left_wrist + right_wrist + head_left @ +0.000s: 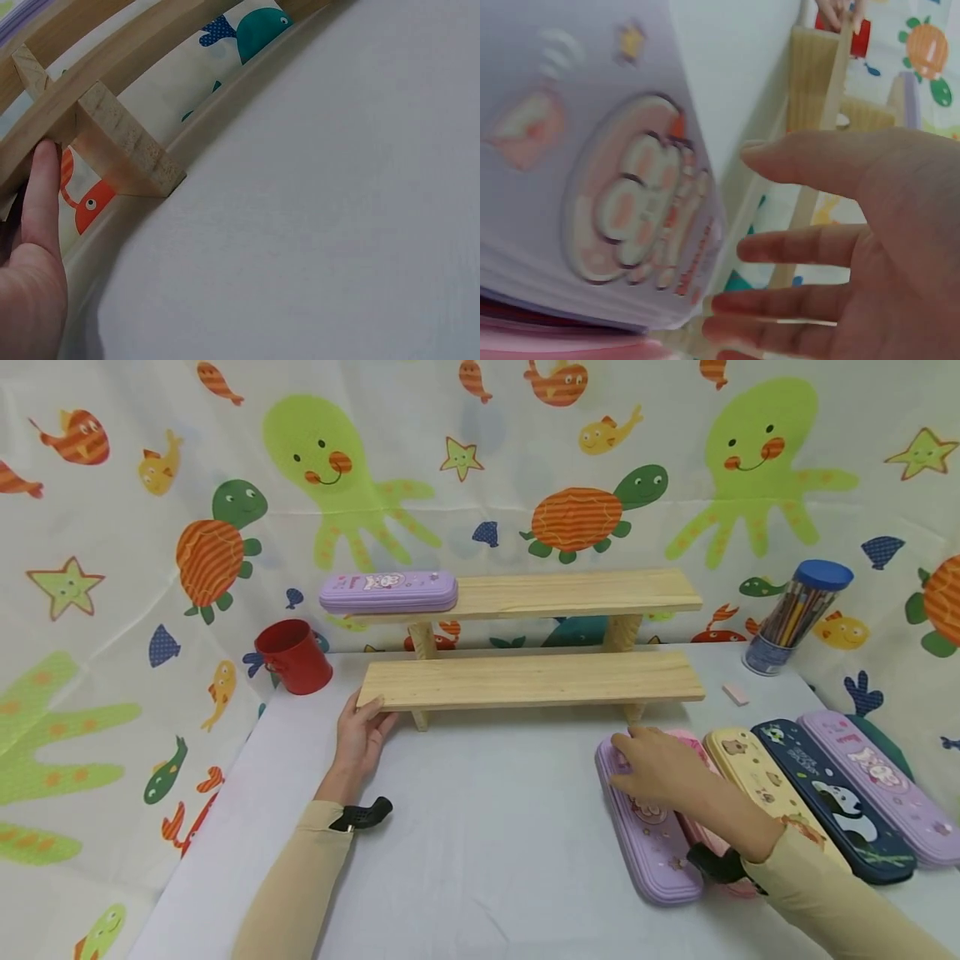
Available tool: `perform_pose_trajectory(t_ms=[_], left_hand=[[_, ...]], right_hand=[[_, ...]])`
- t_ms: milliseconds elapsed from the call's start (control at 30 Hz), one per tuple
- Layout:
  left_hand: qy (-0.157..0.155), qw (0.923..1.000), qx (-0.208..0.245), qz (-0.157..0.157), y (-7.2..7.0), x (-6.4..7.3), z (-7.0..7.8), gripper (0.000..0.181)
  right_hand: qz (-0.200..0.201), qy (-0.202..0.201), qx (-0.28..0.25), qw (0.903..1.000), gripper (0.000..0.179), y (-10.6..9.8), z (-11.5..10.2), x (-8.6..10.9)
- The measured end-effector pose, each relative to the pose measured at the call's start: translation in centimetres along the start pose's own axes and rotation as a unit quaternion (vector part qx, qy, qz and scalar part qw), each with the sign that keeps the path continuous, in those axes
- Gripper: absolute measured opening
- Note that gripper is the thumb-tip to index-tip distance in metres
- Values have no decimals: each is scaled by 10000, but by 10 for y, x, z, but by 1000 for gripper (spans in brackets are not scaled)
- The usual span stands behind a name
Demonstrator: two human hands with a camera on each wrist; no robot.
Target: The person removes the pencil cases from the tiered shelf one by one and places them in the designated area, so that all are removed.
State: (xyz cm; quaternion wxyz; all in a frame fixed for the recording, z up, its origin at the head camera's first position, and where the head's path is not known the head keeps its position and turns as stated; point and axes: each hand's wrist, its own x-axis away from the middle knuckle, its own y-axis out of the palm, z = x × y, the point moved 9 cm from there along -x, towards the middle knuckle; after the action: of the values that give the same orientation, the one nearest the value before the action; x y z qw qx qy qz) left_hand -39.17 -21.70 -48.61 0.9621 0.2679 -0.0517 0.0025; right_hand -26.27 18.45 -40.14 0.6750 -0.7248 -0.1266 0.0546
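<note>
My left hand [362,739] grips the left front corner of the lower board of a two-step wooden shelf [532,681]. In the left wrist view, the thumb [43,199] lies against the board's edge, beside a short leg. My right hand [656,768] is over the far end of a light purple pencil case [652,852] lying on the table. The right wrist view shows the fingers [787,246] spread and loosely straight, just off the case's end, with nothing held. Another purple pencil case [390,593] lies on the upper board's left end.
Right of the nearest case lie a pink case [708,835], a cream one [757,768], a navy panda one [832,802] and another purple one [885,777]. A red cup [294,658], a blue-lidded pencil jar [798,614] and a small eraser [736,694] stand around the shelf.
</note>
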Motion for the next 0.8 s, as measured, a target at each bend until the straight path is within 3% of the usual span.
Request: perform_pose_trajectory(t_ms=[167, 300, 600, 700, 800], left_hand=[[39, 10000, -22, -6, -2, 0, 0, 59], [75, 10000, -33, 30, -5, 1, 0, 60], [84, 9999, -4, 79, -7, 2, 0, 57], [113, 9999, -64, 57, -5, 1, 0, 57], [113, 9998, -160, -23, -2, -1, 0, 58]], right_hand=[[293, -576, 50, 9979, 43, -13, -14, -16], [565, -1208, 316, 9906, 39, -21, -35, -28], [1044, -2574, 925, 9562, 44, -40, -88, -56], [1049, -2828, 771, 9503, 52, -53, -104, -68], [963, -2887, 607, 9506, 56, -66, -116, -83]])
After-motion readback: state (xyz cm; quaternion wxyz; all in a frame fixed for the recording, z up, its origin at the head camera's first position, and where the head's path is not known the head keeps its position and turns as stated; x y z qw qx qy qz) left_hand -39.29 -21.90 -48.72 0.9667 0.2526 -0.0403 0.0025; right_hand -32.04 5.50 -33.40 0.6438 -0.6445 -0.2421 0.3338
